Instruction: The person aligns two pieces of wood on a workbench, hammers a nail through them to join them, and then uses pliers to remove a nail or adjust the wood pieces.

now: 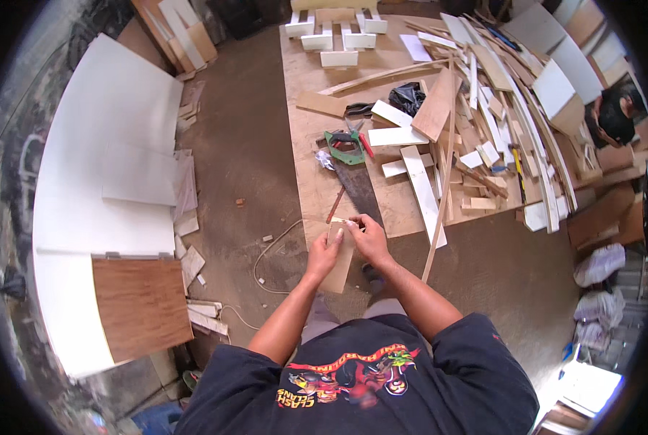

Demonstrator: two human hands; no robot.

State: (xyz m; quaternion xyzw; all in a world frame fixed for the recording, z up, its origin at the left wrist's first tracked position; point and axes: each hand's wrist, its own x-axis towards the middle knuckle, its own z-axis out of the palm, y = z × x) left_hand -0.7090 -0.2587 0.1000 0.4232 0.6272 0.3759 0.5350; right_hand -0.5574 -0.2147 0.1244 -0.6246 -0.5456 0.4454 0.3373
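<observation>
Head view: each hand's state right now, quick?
Left hand: holding the tan board.
Right hand: fingers bent at the board's far end; cannot tell what, if anything, it grips.

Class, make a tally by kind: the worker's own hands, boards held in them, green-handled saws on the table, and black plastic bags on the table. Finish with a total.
Hands (left hand, right hand): 2
Held board: 1
Green-handled saw: 1
Black plastic bag: 1
Total: 5

Tan board [340, 270] partly behind the hands [325, 254], pale bit [340, 220] near its upper end too small for recognition.
</observation>
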